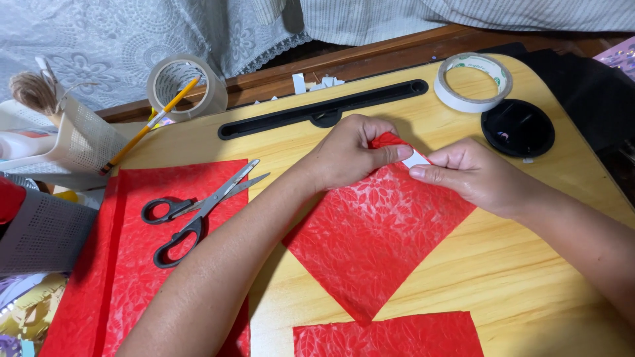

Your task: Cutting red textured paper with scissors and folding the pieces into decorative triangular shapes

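Your two hands meet near the far middle of a pale yellow wooden lap table (529,277), working on a square sheet of red paper embossed with a leaf pattern (370,238) that lies flat like a diamond, its nearest corner pointing back toward you. Your left hand (347,155) is curled closed, thumb and fingers pinching the gathered far corner of that sheet. Your right hand (473,175) is closed too, its thumb and forefinger gripping a small white strip of tape (415,158) pressed against the same corner, so the fingertips of both hands nearly touch. Well to the left of your left fingers, a pair of black-handled steel scissors (192,211) rests partly open on a larger sheet of the same red embossed paper (132,264). Below your hands, at the near edge, lies a third piece of red embossed paper (390,336). Beyond your right fingers sits a roll of white double-sided tape (473,82), and just right of it a round black recess in the table (517,127). A long black slot (324,109) runs beyond your left fingers. Farther left stands a roll of clear packing tape (186,86) with a yellow pencil (149,125) leaning past it.
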